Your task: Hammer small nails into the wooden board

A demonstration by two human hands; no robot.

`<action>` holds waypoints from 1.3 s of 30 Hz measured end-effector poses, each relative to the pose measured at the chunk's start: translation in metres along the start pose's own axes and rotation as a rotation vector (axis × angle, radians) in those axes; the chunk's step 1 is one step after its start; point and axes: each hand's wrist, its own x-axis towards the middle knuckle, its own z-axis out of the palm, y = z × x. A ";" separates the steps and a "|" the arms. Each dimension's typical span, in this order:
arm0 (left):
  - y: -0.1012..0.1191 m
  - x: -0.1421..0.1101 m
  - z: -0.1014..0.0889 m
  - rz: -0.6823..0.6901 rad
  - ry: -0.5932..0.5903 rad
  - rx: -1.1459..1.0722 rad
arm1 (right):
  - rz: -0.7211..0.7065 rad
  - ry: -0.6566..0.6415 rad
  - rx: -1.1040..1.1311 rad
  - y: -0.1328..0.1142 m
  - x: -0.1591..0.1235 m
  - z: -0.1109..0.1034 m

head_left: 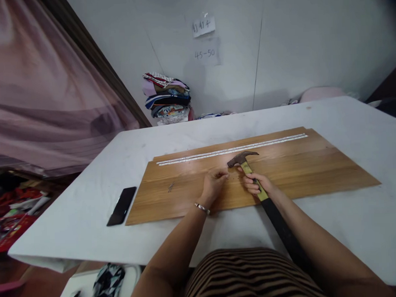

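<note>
Okay, right hand (257, 184) grips the yellow-and-black-handled claw hammer (269, 208), head just beyond the left hand (214, 183), pinched over the brown wood-grain board (300, 166), contents unclear; best use short, square taps clear of those fingertips (226, 176).

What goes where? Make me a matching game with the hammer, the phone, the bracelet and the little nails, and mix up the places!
Things:
1. hammer
2. phone
3. bracelet
4. little nails

Places:
A. around the left wrist
B. lying on the wooden board
C. gripped in the right hand
D. straight on the white table, beside the board

Right pairs: 1-C, 2-D, 3-A, 4-B
</note>
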 end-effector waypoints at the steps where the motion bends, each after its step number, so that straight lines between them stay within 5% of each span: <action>1: -0.001 0.000 0.000 0.001 -0.003 0.004 | 0.000 0.008 0.004 0.000 0.000 0.001; 39: -0.012 -0.005 0.007 0.181 -0.010 0.350 | 0.007 0.021 -0.080 0.000 -0.002 0.009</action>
